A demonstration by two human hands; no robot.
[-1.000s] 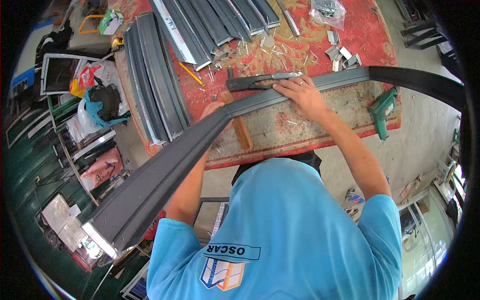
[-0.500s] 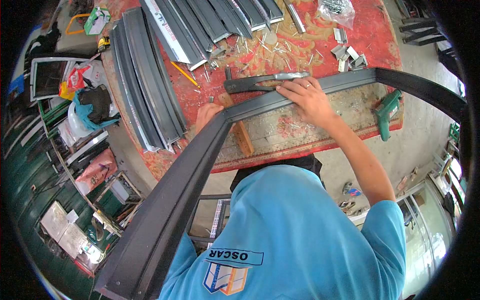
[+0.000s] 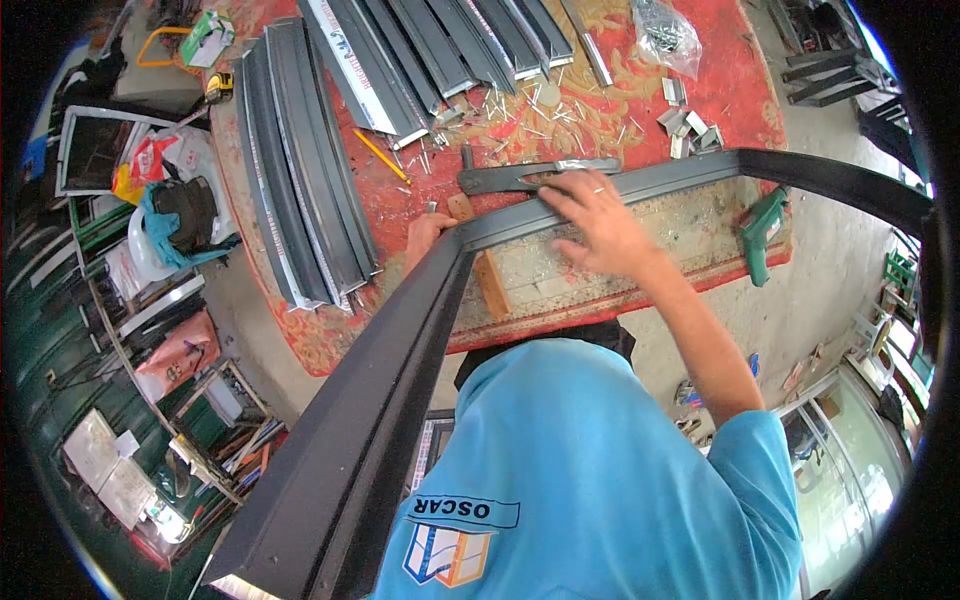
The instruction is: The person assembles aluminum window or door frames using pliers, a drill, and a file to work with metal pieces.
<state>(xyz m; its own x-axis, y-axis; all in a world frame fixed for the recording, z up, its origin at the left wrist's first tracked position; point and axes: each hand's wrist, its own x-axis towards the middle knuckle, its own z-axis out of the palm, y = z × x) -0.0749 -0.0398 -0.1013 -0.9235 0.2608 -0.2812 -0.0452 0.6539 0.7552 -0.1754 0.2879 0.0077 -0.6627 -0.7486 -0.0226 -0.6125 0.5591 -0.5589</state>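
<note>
A dark metal frame [image 3: 620, 195] crosses the table's near edge. One long side runs toward me at the lower left, and another bends away at the right. My left hand [image 3: 427, 240] is closed at the frame's left corner, partly hidden behind it. My right hand [image 3: 605, 228] lies over the frame's middle bar, fingers stretched out and thumb apart. Just beyond those fingertips is a black hand riveter [image 3: 515, 178] with a shiny handle, lying on the table. A wooden block [image 3: 492, 285] sits under the frame near the left corner.
Dark metal profiles [image 3: 300, 170] lie on the red-covered table [image 3: 700, 110]. Loose rivets [image 3: 525, 125], a pencil [image 3: 382, 157], metal brackets [image 3: 690, 130] and a bag of fasteners [image 3: 666, 35] are beyond the frame. A green power tool [image 3: 764, 235] rests at the right edge.
My right hand has loosened on the bar, its thumb now showing apart on the near side. The view has shifted slightly; my left hand stays at the corner.
</note>
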